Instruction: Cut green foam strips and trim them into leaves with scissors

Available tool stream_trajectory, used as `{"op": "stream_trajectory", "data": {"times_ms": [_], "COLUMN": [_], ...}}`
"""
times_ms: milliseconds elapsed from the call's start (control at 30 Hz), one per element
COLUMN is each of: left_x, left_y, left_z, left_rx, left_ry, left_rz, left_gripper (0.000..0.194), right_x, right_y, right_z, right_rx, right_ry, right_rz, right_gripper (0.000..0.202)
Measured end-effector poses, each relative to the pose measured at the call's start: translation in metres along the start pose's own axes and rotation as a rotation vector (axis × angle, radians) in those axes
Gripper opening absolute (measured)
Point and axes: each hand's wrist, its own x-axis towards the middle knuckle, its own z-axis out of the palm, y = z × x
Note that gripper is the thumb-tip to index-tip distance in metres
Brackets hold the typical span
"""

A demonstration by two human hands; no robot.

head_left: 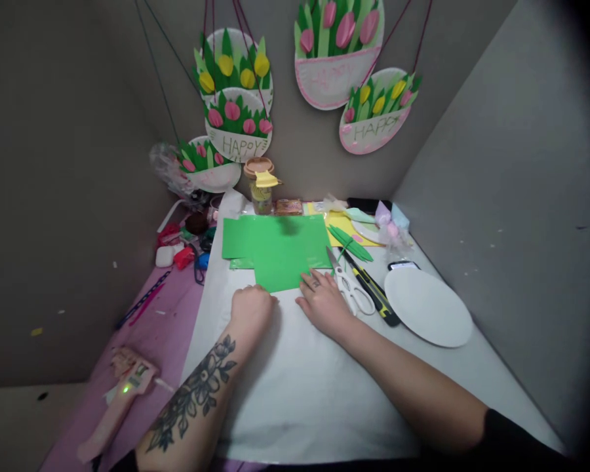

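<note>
Several sheets of green paper (pixel 280 252) overlap at the middle of the table, the nearest one reaching toward me. My left hand (pixel 252 308) rests closed at that sheet's lower left corner; whether anything is in its curled fingers is hidden. On the sheet's lower right corner lie the fingertips of my right hand (pixel 323 300), its fingers spread and the thumb apart. White-handled scissors (pixel 354 292) lie just right of my right hand, beside a black and yellow cutter (pixel 373 288). Cut green paper leaves (pixel 350 242) sit behind them.
A white paper plate (pixel 429 308) lies at the right, near a phone (pixel 403 265). At the left are a pink glue gun (pixel 122 400) and pens (pixel 145 301). A lidded cup (pixel 261 190) stands at the back, under hanging plates with paper tulips (pixel 238 134).
</note>
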Motion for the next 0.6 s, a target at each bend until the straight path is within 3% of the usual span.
{"op": "stream_trajectory", "data": {"times_ms": [133, 233, 600], "left_x": [0.000, -0.002, -0.007], "left_y": [0.013, 0.016, -0.004], "left_z": [0.015, 0.018, -0.006], "left_rx": [0.000, 0.010, -0.005], "left_ry": [0.071, 0.068, -0.067], "left_rz": [0.105, 0.131, 0.008], "left_gripper": [0.040, 0.046, 0.039], "right_x": [0.001, 0.001, -0.003], "right_y": [-0.010, -0.011, 0.009], "right_z": [0.004, 0.004, -0.009], "right_rx": [0.086, 0.089, -0.074], "right_ry": [-0.042, -0.055, -0.083], "right_rz": [-0.102, -0.091, 0.083], "right_gripper": [0.041, 0.043, 0.037]}}
